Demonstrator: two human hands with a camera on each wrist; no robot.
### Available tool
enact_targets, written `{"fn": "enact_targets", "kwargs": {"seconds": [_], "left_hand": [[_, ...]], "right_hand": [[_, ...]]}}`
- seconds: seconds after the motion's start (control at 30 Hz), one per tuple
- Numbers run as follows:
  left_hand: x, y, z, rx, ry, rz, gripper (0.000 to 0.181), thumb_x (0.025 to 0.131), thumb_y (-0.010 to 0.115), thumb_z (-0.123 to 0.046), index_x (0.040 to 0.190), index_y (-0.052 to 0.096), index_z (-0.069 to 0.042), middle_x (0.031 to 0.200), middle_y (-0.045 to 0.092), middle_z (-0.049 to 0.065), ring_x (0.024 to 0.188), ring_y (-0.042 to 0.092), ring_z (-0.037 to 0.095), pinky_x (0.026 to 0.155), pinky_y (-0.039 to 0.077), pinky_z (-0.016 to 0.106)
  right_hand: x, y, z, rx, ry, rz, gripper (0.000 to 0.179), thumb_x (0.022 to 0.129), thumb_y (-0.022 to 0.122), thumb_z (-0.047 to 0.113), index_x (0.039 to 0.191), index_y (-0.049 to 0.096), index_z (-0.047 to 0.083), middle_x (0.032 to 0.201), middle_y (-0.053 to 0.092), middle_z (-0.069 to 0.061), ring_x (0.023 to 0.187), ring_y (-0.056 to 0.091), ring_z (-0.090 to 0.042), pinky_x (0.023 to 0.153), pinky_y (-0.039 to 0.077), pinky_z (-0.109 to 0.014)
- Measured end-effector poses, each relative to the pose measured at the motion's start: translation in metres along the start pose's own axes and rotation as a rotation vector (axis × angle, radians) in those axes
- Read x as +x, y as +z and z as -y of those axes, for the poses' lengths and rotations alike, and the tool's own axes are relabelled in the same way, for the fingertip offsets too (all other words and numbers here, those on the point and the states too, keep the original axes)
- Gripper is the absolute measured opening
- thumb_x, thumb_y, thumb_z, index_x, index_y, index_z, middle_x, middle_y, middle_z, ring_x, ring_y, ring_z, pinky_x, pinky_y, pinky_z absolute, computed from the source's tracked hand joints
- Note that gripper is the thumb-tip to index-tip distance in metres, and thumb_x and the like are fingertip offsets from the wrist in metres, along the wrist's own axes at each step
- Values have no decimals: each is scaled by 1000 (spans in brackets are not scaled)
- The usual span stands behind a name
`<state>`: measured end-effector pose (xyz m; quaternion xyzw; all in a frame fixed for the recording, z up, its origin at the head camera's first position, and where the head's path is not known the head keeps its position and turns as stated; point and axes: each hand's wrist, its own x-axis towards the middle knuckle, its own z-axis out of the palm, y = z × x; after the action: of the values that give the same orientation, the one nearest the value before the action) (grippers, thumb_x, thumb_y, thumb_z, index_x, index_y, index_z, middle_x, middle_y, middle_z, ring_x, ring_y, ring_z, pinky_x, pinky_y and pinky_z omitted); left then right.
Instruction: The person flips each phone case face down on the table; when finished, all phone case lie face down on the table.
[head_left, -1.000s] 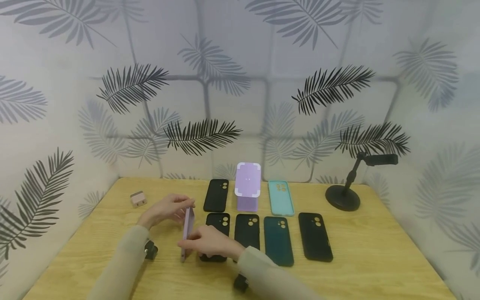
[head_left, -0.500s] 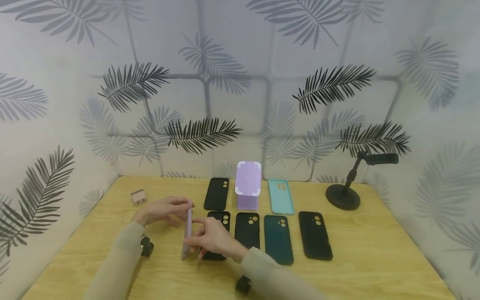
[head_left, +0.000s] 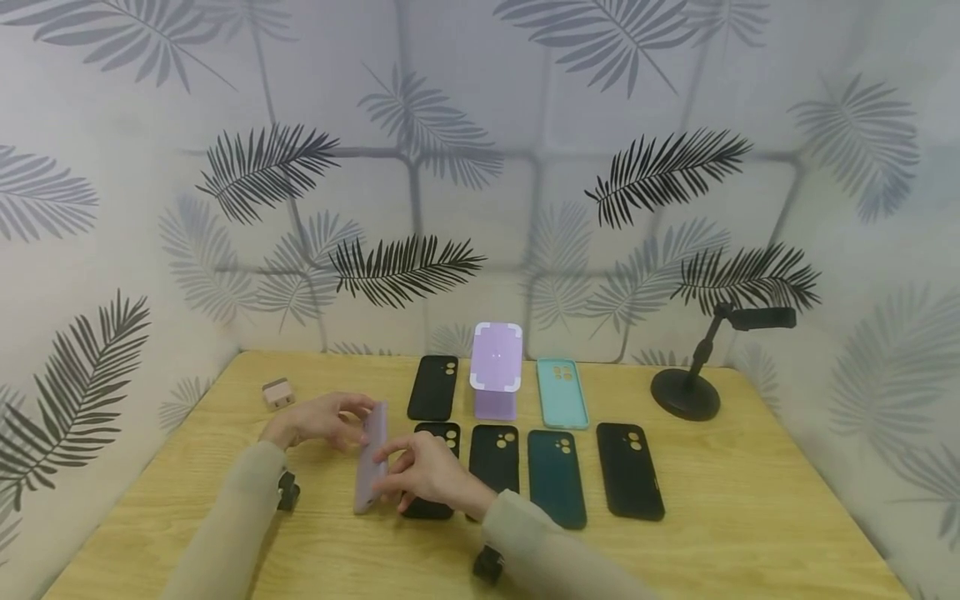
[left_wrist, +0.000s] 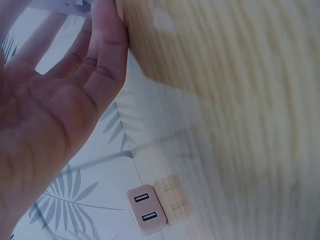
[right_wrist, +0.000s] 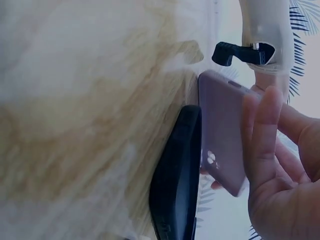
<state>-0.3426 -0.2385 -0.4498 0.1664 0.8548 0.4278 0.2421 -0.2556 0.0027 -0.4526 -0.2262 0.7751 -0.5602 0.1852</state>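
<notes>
In the head view a lilac phone case (head_left: pixel 369 477) stands tilted on the table's left half, its face leaning to the left. My left hand (head_left: pixel 324 420) holds its far end with the fingertips. At the near right side my right hand (head_left: pixel 429 475) holds the edge, thumb and fingers bent lightly. The right wrist view shows the case (right_wrist: pixel 222 132) beside a dark case (right_wrist: pixel 177 180), with the right fingers (right_wrist: pixel 265 130) at its upper edge. Only a corner of the lilac case (left_wrist: pixel 57 5) shows in the left wrist view. Whether a phone sits inside I cannot tell.
Several dark phone cases, such as the teal one (head_left: pixel 556 483) and the right black one (head_left: pixel 630 475), lie in a row. Behind them are another black case (head_left: pixel 432 390), a lilac stand (head_left: pixel 496 358) and a turquoise case (head_left: pixel 562 396). A pink charger (head_left: pixel 278 395) and a black stand (head_left: pixel 686 393) sit farther out.
The lilac case has tipped from nearly upright towards the left, showing more of its face. The left hand has shifted slightly left, and the right hand slightly right.
</notes>
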Motion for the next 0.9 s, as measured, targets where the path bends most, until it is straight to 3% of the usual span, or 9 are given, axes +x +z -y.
{"fn": "enact_targets", "kwargs": {"seconds": [0.17,0.3,0.43,0.6,0.73,0.9], "left_hand": [[1,-2,0,62,-1,-34,58,82,79,-20,133,57,-6,134,52,22,106,54,27,74,53,33],[2,-2,0,91,-7,-41,50,84,77,-16,129,60,-5,136,53,22,103,56,25,74,53,33],[5,-1,0,132,-8,-32,44,85,75,-12,127,62,-4,137,55,23,94,58,20,72,53,32],[9,0,0,176,-11,-37,42,85,73,-10,125,63,-6,134,57,21,98,58,23,72,52,32],[10,0,1,182,-11,-32,41,85,74,-9,124,63,-7,133,58,20,104,56,26,75,50,30],[9,0,1,164,24,-6,39,85,73,-9,123,63,-5,122,61,19,95,56,22,70,52,27]], "right_hand": [[3,1,-2,-132,-4,20,27,79,82,11,103,72,10,65,71,1,38,57,-10,45,55,-37],[3,5,-4,-164,12,40,21,80,81,11,99,72,11,62,71,-5,35,55,-10,41,53,-34],[4,9,-3,-164,53,49,20,80,81,9,98,71,10,61,70,-9,35,55,-10,41,53,-34],[5,9,2,-149,106,45,20,78,81,6,95,71,9,61,70,-10,39,57,-11,43,54,-34],[5,11,3,-143,143,47,20,78,81,4,94,70,9,61,70,-10,41,59,-12,44,54,-33],[4,14,2,-124,166,50,19,79,80,2,94,69,8,62,70,-12,46,63,-15,43,54,-31]]}}
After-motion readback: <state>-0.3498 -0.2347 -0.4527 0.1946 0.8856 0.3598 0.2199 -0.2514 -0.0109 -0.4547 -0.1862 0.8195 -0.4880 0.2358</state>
